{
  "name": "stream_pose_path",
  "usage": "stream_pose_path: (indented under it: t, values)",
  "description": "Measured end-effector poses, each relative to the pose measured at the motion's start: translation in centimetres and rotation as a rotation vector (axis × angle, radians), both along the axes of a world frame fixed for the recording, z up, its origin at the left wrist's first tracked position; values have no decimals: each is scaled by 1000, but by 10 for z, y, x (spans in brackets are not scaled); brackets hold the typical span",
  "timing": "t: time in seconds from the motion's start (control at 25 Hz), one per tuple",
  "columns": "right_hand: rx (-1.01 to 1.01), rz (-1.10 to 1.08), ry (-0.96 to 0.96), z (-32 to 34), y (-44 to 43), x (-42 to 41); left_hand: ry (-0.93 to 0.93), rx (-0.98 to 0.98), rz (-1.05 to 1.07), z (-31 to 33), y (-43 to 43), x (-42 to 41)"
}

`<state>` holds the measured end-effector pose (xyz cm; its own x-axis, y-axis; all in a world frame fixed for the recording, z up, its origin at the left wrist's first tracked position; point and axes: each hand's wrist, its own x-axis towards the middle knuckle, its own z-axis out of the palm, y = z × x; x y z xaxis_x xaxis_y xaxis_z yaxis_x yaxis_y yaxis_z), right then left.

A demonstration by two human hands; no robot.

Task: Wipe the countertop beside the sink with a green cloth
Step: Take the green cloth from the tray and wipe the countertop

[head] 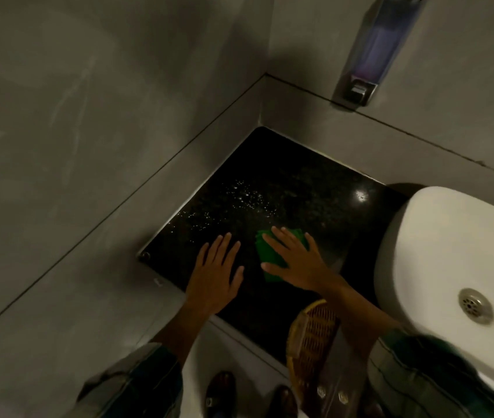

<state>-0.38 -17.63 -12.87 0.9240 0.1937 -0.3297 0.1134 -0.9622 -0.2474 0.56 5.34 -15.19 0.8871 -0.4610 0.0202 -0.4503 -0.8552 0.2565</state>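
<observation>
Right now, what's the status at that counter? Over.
Right hand flat on green cloth, left hand flat on black countertop. Water droplets ahead. Nothing blocking.

Dim, grainy view; glare spot on the countertop (361,195), blurred edges.

We see a soap dispenser (375,52) fixed to the grey wall (88,101) at upper right, its chamber tinted purple; a wicker basket (310,342) stands below the counter's front edge; two dark shoes (220,393) rest on the pale floor (197,351) beneath; a metal drain (475,306) sits at right.
</observation>
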Motion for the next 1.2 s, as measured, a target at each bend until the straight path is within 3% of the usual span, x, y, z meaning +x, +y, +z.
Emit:
stream_pose_path:
  t: [0.08, 0.32, 0.4, 0.52, 0.68, 0.84, 1.0, 1.08, 1.2]
  values:
    - [-65, -44, -96, -5, -11, 7, 17, 4, 10, -2, -1, 2]
    - [-27, -499, -247, -18, -4, 71, 25, -32, 30, -9, -3, 6]
    - [-18, -496, -276, -17, 18, 103, 22, -52, 32, -12, -1, 6]
    - [2, -297, -262, -12, 65, 139, 21, -49, 26, -14, 1, 8]
    - [-77, -26, -295, -15, 67, 98, 26, 0, 18, -8, 0, 5]
    - [-154, -363, -371, -18, -38, 83, 33, 19, 44, -6, 0, 5]
    - [-108, -667, -338, -18, -68, 150, 55, -23, 53, -9, -2, 6]
    - [-75, -676, -289, -19, -44, 187, 60, -44, 49, -12, -1, 7]
    - [-90, -475, -267, -20, 7, 203, 60, -62, 38, -12, -1, 7]
